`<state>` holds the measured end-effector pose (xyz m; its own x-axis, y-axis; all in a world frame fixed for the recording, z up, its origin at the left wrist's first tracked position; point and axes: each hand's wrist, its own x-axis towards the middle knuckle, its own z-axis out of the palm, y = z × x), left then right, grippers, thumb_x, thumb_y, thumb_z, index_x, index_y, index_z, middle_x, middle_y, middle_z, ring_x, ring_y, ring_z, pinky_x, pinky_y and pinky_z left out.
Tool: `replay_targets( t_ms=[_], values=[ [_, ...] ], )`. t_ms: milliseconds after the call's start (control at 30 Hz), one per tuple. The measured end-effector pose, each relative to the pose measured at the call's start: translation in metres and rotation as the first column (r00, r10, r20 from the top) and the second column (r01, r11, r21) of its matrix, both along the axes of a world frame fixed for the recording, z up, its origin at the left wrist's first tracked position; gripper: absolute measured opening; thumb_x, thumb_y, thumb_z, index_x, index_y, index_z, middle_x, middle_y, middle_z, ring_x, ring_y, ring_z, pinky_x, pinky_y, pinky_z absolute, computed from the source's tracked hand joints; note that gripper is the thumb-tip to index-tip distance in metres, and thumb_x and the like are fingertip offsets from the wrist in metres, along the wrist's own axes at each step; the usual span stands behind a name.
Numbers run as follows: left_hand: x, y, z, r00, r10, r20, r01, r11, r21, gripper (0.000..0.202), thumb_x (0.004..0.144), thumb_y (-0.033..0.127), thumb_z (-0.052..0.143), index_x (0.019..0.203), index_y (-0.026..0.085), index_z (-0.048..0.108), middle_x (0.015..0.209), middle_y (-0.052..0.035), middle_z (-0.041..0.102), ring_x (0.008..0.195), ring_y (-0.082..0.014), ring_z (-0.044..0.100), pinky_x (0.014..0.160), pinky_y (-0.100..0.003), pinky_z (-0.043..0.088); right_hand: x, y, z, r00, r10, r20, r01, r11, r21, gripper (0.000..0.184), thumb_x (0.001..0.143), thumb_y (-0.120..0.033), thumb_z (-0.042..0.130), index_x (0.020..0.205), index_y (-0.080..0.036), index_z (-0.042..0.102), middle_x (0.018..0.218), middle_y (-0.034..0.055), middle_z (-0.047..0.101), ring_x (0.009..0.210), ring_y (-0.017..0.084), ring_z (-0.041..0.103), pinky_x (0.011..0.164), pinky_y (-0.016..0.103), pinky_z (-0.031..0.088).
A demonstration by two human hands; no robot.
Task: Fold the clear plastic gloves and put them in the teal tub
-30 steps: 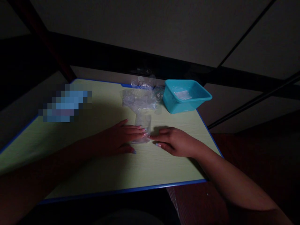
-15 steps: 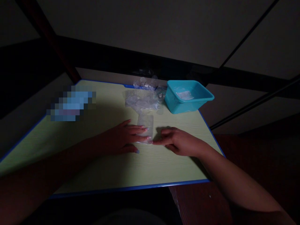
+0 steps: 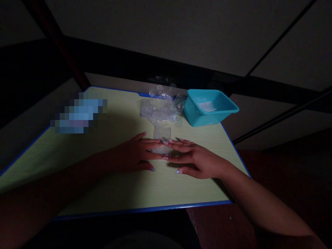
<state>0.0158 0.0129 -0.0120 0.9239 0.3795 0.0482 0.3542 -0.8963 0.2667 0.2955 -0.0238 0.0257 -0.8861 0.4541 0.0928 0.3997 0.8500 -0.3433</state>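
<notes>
A thin, clear plastic disposable glove (image 3: 162, 132) lies flat on the table, its near end folded or doubled over. My left hand (image 3: 141, 152) rests on it from the left, fingers stretched out and slightly apart, thumb on the tabletop. From the right, my right hand (image 3: 193, 157) also lies spread, its fingertips meeting those of the left over the near part of the film. Beyond them is crumpled clear plastic (image 3: 159, 110) with finger-like lobes reaching the back edge. Whether it joins the flat piece I cannot tell.
A turquoise plastic basket (image 3: 203, 119) stands at the back right, with a small whitish packet (image 3: 206, 106) inside. At the far left lies a blurred-out blue object (image 3: 80, 116). The pale wooden table (image 3: 124, 190) has a blue edge; dark panels rise behind it.
My right hand has gone from a pointing finger at the glove's near corner to spread fingers laid over it, touching the left fingertips. My left hand has barely moved.
</notes>
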Motion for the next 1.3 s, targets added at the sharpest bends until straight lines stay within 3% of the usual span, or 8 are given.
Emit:
replay_targets(
  t_ms=[433, 667, 833, 967, 1100, 1300],
  values=[
    [0.002, 0.001, 0.006, 1.000, 0.010, 0.010, -0.009, 0.995, -0.104, 0.065, 0.092, 0.065, 0.033, 0.146, 0.030, 0.033, 0.151, -0.0093, 0.037, 0.139, -0.0304, 0.032, 0.113, -0.058, 0.005, 0.000, 0.001, 0.001, 1.000, 0.001, 0.002, -0.001, 0.998, -0.059, 0.038, 0.092, -0.032, 0.054, 0.126, -0.017, 0.060, 0.143, 0.0139, 0.048, 0.140, 0.022, 0.031, 0.113, 0.053, 0.023],
    [0.001, -0.001, 0.007, 0.999, 0.049, -0.024, -0.051, 0.994, -0.101, 0.076, 0.091, 0.068, 0.029, 0.150, 0.022, 0.020, 0.151, -0.0159, 0.034, 0.140, -0.0285, 0.031, 0.114, -0.053, 0.006, -0.001, -0.001, 0.001, 0.998, -0.019, 0.056, 0.023, 0.997, -0.075, 0.048, 0.091, -0.032, 0.055, 0.138, -0.020, 0.049, 0.153, 0.0129, 0.029, 0.144, 0.023, 0.022, 0.113, 0.054, 0.020],
    [0.001, -0.002, 0.006, 0.997, 0.075, -0.029, -0.077, 0.992, -0.097, 0.083, 0.089, 0.071, 0.029, 0.151, 0.017, 0.018, 0.152, -0.0195, 0.032, 0.139, -0.0299, 0.032, 0.114, -0.053, 0.008, -0.002, -0.002, 0.000, 0.993, -0.053, 0.105, 0.062, 0.994, -0.087, 0.049, 0.089, -0.033, 0.059, 0.136, -0.022, 0.051, 0.157, 0.0141, 0.018, 0.145, 0.027, 0.017, 0.112, 0.057, 0.017],
    [0.001, -0.003, 0.005, 0.999, 0.049, -0.009, -0.050, 0.995, -0.090, 0.078, 0.089, 0.069, 0.033, 0.148, 0.018, 0.025, 0.151, -0.0167, 0.036, 0.140, -0.0289, 0.031, 0.114, -0.053, 0.008, -0.001, -0.002, 0.000, 0.990, -0.076, 0.119, 0.087, 0.992, -0.088, 0.048, 0.089, -0.034, 0.060, 0.135, -0.025, 0.053, 0.158, 0.0121, 0.012, 0.146, 0.029, 0.011, 0.113, 0.058, 0.013],
    [-0.002, -0.003, 0.006, 0.997, 0.001, 0.075, -0.002, 1.000, 0.008, 0.063, 0.091, 0.065, 0.035, 0.139, 0.025, 0.044, 0.149, -0.0121, 0.040, 0.142, -0.0289, 0.027, 0.114, -0.054, 0.007, -0.001, -0.002, -0.001, 0.990, -0.089, 0.109, 0.100, 0.990, -0.097, 0.048, 0.087, -0.036, 0.062, 0.133, -0.027, 0.054, 0.159, 0.0089, 0.008, 0.146, 0.029, 0.009, 0.113, 0.059, 0.010],
    [-0.011, -0.001, 0.008, 0.992, -0.061, 0.112, 0.049, 0.993, 0.103, 0.043, 0.092, 0.057, 0.044, 0.124, 0.032, 0.060, 0.145, -0.0057, 0.048, 0.140, -0.0286, 0.032, 0.113, -0.052, 0.017, -0.001, -0.001, 0.001, 0.986, -0.102, 0.132, 0.119, 0.985, -0.126, 0.047, 0.088, -0.039, 0.061, 0.133, -0.029, 0.054, 0.159, 0.0093, 0.005, 0.146, 0.030, 0.006, 0.113, 0.059, 0.010]
  ],
)
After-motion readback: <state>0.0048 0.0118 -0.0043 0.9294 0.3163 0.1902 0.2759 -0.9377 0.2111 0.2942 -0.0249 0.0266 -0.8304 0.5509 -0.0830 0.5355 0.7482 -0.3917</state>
